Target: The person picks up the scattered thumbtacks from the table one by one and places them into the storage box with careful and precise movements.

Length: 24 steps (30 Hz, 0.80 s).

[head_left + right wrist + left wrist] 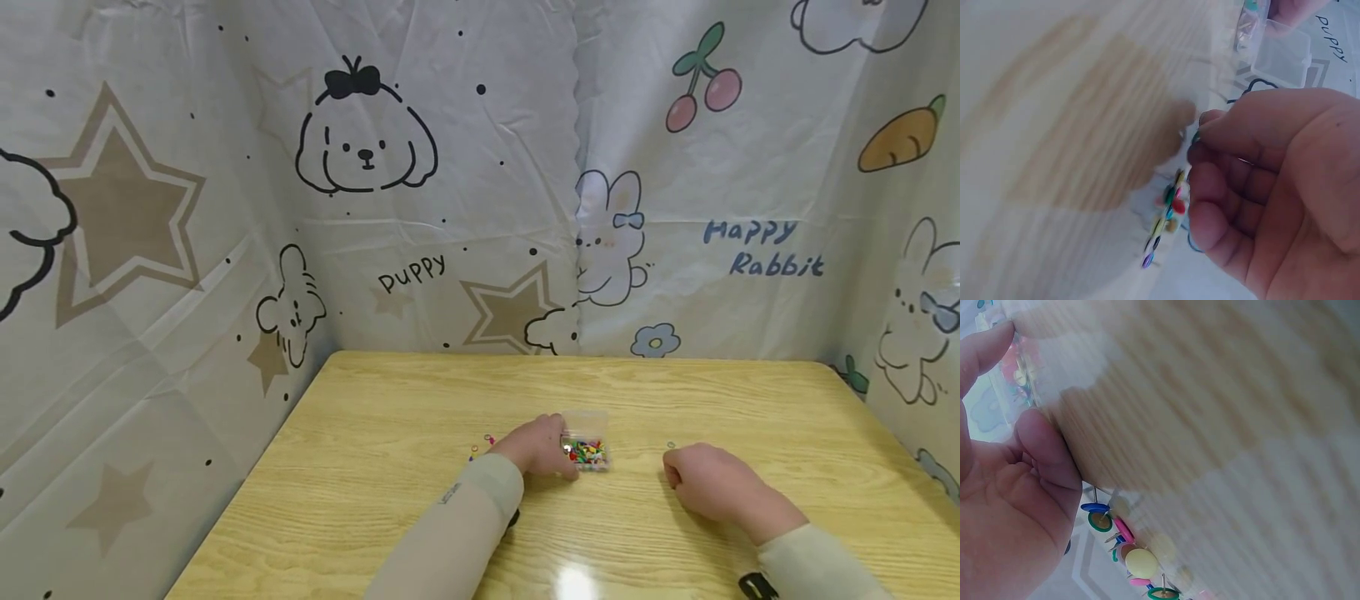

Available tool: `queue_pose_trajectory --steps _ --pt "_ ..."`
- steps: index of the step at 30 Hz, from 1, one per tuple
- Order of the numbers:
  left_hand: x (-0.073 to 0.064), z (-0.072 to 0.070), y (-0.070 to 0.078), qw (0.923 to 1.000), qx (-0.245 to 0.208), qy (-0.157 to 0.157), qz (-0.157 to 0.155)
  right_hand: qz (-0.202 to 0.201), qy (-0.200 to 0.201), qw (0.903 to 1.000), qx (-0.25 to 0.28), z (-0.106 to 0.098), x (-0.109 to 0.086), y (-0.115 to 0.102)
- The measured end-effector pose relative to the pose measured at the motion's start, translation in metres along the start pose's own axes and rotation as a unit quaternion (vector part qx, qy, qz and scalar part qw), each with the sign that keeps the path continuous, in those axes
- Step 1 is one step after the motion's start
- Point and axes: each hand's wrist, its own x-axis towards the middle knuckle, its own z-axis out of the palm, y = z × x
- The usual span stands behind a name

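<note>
Steadying the clear box [595, 469] by its left side, the left hand [535, 448] grips it with the thumb near the front and the fingers reaching toward the back; such a hold probably keeps a light container from sliding on the table [375, 400]. The lid [587, 422] lies folded back on the far side, which leaves the tacks [588, 452] inside uncovered and within reach from the right and above. The right hand [708, 483] is to the right of the box, well apart from it, its fingers curled and the tips of thumb and forefinger brought together. A green-edged tack [1195, 137] shows at these tips and appears to be pinched, a fingertip hold that would suit so small and sharp a piece; how firm the pinch is cannot be told. Loose tacks lie in two places: some [1141, 563] beside the left hand, to the left of the box, and others [1172, 209] near the right fingertips. Their spacing from the box presumably keeps them apart from its contents.
</note>
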Motion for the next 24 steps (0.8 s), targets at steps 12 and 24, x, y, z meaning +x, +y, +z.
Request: queue_pose_trajectory --steps 12,24 --pt "0.000 -0.002 0.001 1.0000 -0.005 -0.002 -0.007 -0.051 0.023 0.9972 0.050 -0.007 0.028 -0.029" --pt "-0.002 -0.004 0.002 0.9997 -0.021 -0.001 0.006 -0.053 0.051 0.9952 0.065 0.003 0.052 -0.050"
